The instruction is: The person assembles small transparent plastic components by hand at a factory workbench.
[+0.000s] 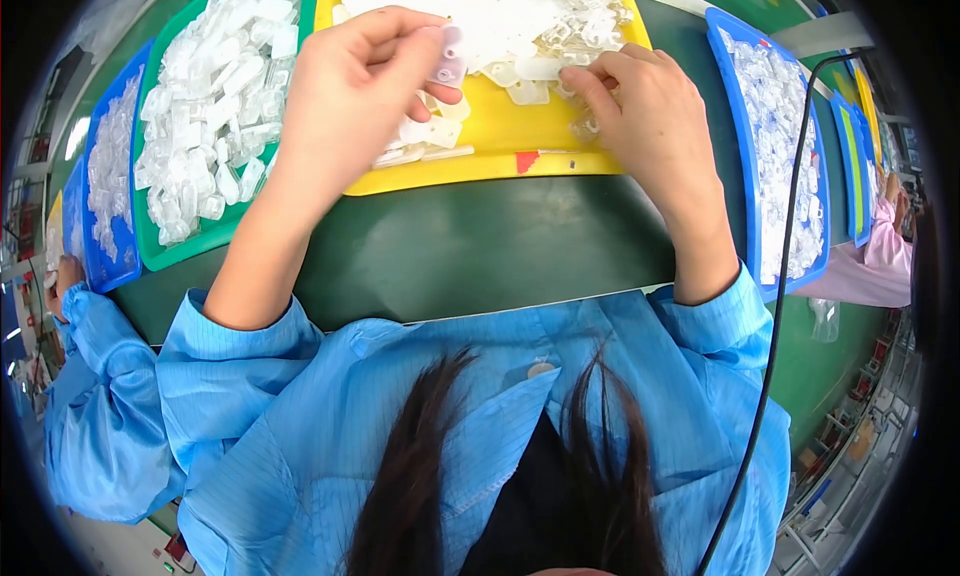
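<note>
Piece Held in Left Hand Above Yellow Tray

We found the left hand [375, 86] clamped on a small plastic piece [451, 58], pinched between thumb and fingers near its edge. The piece stood above the yellow tray [545, 166], its broad face with two round marks left uncovered. We judged that the edge grip served to keep that face in plain sight.

The right hand [655, 106] was lowered over the tray's right part, thumb and forefinger just beside the loose pieces [530, 84]. We could not tell whether its fingertips were apart or had closed on anything.

The yellow tray lay directly ahead of the wearer on the green table [480, 241], probably so that both hands could reach in without stretching. A green tray [205, 238] of whitish pieces stood to the left and a blue tray [740, 156] to the right; we took this spacing as keeping the batches separate.
</note>
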Demonstrator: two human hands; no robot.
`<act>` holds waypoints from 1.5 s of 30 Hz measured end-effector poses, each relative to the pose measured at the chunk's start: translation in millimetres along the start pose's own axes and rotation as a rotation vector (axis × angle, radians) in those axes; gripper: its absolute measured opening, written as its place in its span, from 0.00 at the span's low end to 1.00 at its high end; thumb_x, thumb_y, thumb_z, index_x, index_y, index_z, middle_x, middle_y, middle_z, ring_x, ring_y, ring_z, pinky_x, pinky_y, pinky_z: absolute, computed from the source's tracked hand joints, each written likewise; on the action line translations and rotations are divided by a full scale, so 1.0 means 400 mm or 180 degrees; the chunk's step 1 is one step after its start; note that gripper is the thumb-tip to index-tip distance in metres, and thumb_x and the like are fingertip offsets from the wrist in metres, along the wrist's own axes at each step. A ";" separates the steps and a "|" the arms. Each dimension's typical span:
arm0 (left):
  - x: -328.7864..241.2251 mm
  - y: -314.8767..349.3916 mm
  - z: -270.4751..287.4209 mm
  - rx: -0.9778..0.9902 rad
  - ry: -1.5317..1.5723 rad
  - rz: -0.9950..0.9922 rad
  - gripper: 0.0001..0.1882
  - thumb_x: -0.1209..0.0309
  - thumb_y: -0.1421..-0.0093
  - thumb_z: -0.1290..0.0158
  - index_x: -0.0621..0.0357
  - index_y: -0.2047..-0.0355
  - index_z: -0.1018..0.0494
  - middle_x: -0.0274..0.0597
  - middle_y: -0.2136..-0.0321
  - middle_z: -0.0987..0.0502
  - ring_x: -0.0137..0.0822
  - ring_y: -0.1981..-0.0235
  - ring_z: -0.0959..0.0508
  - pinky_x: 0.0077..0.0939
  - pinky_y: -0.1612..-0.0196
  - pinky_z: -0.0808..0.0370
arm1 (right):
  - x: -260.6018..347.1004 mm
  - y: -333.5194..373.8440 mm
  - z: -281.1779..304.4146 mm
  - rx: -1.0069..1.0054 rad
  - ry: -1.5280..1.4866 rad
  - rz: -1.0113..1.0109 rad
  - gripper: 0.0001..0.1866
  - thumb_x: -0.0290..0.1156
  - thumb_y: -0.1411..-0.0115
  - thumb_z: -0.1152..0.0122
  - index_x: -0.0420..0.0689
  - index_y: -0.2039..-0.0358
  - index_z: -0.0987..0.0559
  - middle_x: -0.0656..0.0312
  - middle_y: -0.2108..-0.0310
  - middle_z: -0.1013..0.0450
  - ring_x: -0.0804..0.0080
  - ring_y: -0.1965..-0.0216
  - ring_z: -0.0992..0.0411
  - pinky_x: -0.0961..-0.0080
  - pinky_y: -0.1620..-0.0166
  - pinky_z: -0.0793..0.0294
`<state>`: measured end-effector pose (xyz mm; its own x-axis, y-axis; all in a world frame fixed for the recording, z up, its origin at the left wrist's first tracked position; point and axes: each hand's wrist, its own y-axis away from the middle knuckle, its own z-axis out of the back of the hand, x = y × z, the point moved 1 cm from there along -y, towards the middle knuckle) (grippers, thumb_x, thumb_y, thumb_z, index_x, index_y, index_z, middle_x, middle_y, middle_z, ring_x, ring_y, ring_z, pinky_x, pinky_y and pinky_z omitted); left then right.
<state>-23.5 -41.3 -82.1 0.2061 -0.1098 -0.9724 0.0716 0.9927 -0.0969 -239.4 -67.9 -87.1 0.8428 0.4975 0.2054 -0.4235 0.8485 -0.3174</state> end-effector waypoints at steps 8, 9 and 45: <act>0.013 0.035 0.024 0.0118 0.1554 0.0560 0.16 0.75 0.44 0.52 0.66 0.55 0.32 0.44 0.66 0.25 0.30 0.66 0.23 0.21 0.61 0.24 | 0.019 0.001 0.002 0.0209 -0.0253 -0.0037 0.09 0.31 0.51 0.40 0.38 0.73 0.22 0.54 0.75 0.27 0.58 0.67 0.30 0.67 0.62 0.30; 0.012 0.038 0.026 0.0146 0.1543 0.0495 0.15 0.75 0.44 0.53 0.65 0.56 0.31 0.42 0.66 0.25 0.30 0.66 0.23 0.22 0.60 0.25 | 0.021 -0.001 0.007 0.0210 -0.0244 0.0001 0.09 0.31 0.51 0.40 0.38 0.73 0.22 0.54 0.75 0.27 0.58 0.67 0.30 0.67 0.62 0.30; 0.029 0.030 -0.027 -0.0723 0.0360 -0.0681 0.12 0.79 0.47 0.49 0.63 0.61 0.26 0.41 0.67 0.24 0.29 0.68 0.22 0.20 0.63 0.23 | 0.103 -0.084 -0.037 0.0564 -0.4411 -0.0635 0.07 0.26 0.50 0.36 0.37 0.71 0.22 0.63 0.75 0.26 0.81 0.73 0.29 0.87 0.67 0.30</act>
<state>-30.7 -30.3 -97.0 0.0993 -0.3235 -0.9410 -0.1205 0.9348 -0.3341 -185.6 -78.4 -81.6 -0.0690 0.0514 0.9963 -0.4605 0.8843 -0.0775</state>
